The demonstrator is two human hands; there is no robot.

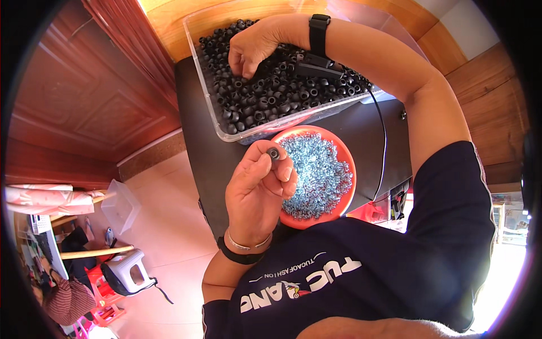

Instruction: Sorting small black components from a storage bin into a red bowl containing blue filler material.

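My left hand (257, 195) is raised in front of the bowl. Between its thumb and forefinger it pinches a small black hollow plastic piece (274, 153), open end up. A clear plastic bin (221, 131) at the back holds a deep heap of similar black pieces (282, 93). My right hand (251, 51) reaches into the bin's left part, fingertips bent together and touching the heap. What lies between those fingertips is hidden. Just right of my left hand stands an orange-red bowl (349, 186), filled with small shiny metal parts (316, 175) that look like springs.
The bin and bowl stand on a black tabletop (206, 169). A black device (319, 69) hangs by my right wrist, and its cable (384, 141) runs down across the table. On the floor at left are a white stool (132, 271) and a clear tub (120, 204). Another person's striped sleeve (70, 299) shows lower left.
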